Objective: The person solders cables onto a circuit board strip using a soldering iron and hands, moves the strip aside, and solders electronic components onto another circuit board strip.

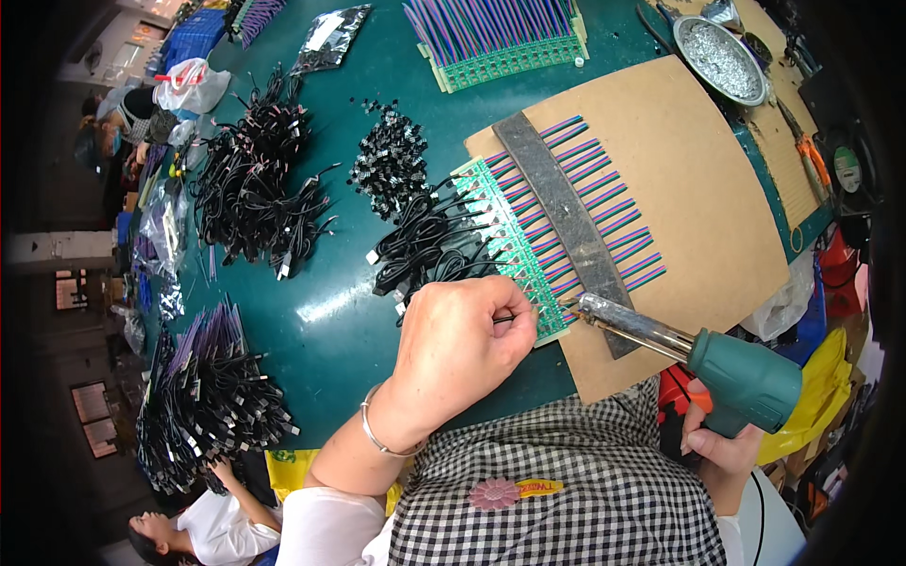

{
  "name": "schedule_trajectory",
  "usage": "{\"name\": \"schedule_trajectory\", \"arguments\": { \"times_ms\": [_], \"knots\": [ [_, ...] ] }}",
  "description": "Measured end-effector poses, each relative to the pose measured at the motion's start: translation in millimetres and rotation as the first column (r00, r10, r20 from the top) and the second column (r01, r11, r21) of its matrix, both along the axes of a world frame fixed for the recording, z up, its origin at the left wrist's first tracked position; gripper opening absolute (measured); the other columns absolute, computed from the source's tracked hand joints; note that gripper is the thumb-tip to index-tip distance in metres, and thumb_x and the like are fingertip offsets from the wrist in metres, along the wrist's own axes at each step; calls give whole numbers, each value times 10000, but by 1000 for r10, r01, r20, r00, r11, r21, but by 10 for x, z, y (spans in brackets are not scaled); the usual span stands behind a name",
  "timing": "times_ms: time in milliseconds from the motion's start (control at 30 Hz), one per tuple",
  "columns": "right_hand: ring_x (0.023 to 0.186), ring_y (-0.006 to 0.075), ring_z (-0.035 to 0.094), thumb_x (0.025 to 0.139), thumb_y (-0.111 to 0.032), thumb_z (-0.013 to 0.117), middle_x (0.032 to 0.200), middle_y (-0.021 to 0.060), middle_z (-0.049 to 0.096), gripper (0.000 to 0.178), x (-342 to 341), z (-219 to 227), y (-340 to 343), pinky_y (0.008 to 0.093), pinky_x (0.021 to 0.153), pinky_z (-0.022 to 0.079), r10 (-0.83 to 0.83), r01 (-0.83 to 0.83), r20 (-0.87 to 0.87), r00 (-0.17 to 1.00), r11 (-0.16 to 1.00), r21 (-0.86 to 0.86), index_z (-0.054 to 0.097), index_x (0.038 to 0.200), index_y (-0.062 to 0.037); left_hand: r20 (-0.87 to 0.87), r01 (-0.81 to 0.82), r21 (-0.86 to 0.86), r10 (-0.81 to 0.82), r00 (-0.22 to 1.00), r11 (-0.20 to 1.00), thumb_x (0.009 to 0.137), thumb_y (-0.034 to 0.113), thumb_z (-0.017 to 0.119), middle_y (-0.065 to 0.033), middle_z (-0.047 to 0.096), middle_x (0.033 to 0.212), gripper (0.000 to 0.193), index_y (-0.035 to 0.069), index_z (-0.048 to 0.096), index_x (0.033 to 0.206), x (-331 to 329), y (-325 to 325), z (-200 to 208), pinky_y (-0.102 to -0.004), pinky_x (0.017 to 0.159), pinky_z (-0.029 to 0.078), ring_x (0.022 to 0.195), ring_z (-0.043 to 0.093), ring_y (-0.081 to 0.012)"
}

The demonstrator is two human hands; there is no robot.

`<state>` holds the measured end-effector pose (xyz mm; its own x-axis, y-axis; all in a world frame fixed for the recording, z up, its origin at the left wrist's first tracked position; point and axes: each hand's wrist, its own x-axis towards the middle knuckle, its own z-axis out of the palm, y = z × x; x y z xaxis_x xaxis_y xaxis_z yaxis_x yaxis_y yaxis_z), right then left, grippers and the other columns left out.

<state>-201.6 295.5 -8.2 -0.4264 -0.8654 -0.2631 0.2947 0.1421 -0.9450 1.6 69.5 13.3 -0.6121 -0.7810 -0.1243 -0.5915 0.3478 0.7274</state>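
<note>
My right hand (725, 448) grips a green soldering gun (747, 379) by its handle, a finger at the orange trigger. Its metal barrel points left, with the tip at the near end of a green circuit board panel (508, 236). My left hand (462, 325) is closed in a pinch over that same end, on what looks like a thin black cable, mostly hidden by the fingers. Black cables (425, 247) run up to the panel's left side. Striped ribbon wires (604, 179) stick out from its right side, under a flat dark metal bar (566, 217).
Brown cardboard (703, 179) lies beneath the wires. A metal bowl of silvery bits (722, 61) stands at the far right. Small black parts (389, 160) and cable bundles (260, 179) lie left. Another wired panel (510, 57) lies at the back. A person (222, 528) sits at lower left.
</note>
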Motion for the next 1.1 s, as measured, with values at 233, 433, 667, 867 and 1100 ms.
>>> {"name": "schedule_trajectory", "arguments": {
  "times_ms": [233, 433, 667, 867, 1100],
  "knots": [
    [479, 178, 541, 628, -27, 722, 826, 171, 562, 499, 3, -42, 4, 269, 423, 465, 107, -107, -10, 994, 994, 30, 477, 1041, 109, 32, 23, -6, -23, 999, 1000, 666, 26, 652, -46, 566, 511, 49, -3, 620, 644, -14, -52, -13, -200, 447, 414, 444, 504, -50],
    [475, 175, 539, 635, -38, 726, 689, 130, 550, 536, -44, -160, 73, 265, 428, 466, 192, -188, -120, 974, 981, 46, 448, 1074, 94, 48, 18, -29, -16, 999, 999, 656, 32, 653, -45, 555, 496, 50, 4, 619, 632, -31, -49, 2, -196, 447, 414, 437, 509, -50],
    [440, 165, 516, 617, -40, 720, 653, 124, 541, 527, 75, 2, -120, 256, 402, 457, -1, 1, 12, 1000, 1000, -4, 448, 1049, 93, 59, 17, -63, -13, 998, 998, 647, 31, 649, -47, 549, 487, 42, 14, 620, 621, -46, -34, -7, -200, 444, 419, 424, 512, -64],
    [514, 191, 549, 579, 47, 713, 1009, 267, 553, 653, 49, 77, -98, 264, 429, 492, -126, 124, 135, 983, 992, 23, 409, 1152, 125, 65, 24, -83, -19, 998, 996, 645, 28, 647, -45, 549, 487, 37, 19, 621, 621, -45, -30, 0, -205, 441, 420, 418, 512, -73],
    [534, 191, 555, 587, 34, 717, 1014, 269, 548, 654, 46, 75, -71, 262, 435, 493, -141, 138, 138, 980, 990, 32, 406, 1155, 124, 44, 66, -142, -61, 997, 988, 673, 21, 656, -56, 582, 548, 16, 25, 641, 670, -12, 20, -5, -219, 435, 418, 437, 529, -106]
  ]
}}
